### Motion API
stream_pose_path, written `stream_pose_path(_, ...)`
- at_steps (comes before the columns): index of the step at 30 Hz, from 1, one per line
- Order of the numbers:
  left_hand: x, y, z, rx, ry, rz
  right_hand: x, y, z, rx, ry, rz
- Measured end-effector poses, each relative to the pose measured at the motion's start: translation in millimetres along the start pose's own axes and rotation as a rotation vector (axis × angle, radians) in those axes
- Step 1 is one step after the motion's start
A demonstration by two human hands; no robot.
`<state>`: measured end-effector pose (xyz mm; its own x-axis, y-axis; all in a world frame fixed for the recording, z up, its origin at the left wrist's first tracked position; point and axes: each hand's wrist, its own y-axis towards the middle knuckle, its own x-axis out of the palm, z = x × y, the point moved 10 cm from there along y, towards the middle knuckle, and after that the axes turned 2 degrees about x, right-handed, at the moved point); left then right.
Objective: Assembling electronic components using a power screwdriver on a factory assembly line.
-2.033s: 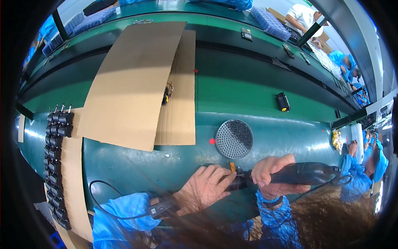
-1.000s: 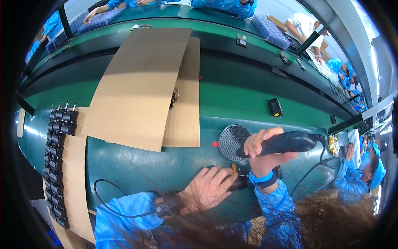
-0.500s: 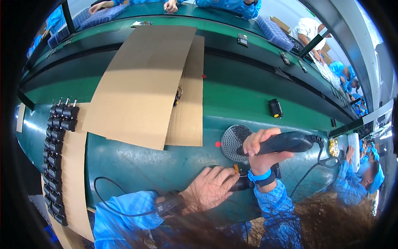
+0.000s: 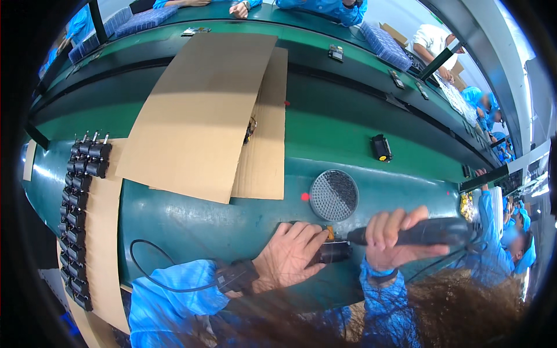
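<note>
The black cylindrical part point(image 4: 335, 252) lies at the left hand's fingertips, its exposed end projecting to their right; its long axis runs roughly left to right. The left hand point(image 4: 288, 255) is the nearer one, its fingers and thumb closed around the part and covering its left end, which obstructs access from that side. An orange tab point(image 4: 331, 233) sits just beside the left fingertips, on the part's far edge. The right hand point(image 4: 391, 238) is wrapped around a black hand tool point(image 4: 438, 232); the tool's narrow nose extends left of the right fingers, toward the part and near the tab. Whether nose and part touch cannot be determined. A round grey dish point(image 4: 333, 195), partly filled with small dark pieces, rests beyond the fingertips of both hands. A black block point(image 4: 381, 148) with a yellow spot lies farther beyond the right fingers. Cardboard sheets point(image 4: 197, 116) lie beyond and left of the left fingers; a row of black units point(image 4: 76, 217) stands well apart, farther left.
</note>
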<state>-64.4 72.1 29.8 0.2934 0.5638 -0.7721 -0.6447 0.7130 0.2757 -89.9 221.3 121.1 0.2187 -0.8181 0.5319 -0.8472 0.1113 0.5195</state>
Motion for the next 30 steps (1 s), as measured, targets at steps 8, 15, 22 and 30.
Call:
stream_pose_path(8,0,1,0,0.009,-0.033,-0.010,13,-28,19,0.047,0.033,-0.142)
stream_pose_path(15,0,0,1,0.008,-0.046,-0.018,10,-33,24,0.063,-0.005,-0.121)
stream_pose_path(22,-2,2,0,0.005,-0.023,-0.029,19,-30,32,0.077,-0.005,-0.225)
stream_pose_path(30,-2,1,3,-0.006,-0.003,-0.034,11,-36,41,0.117,0.078,-0.173)
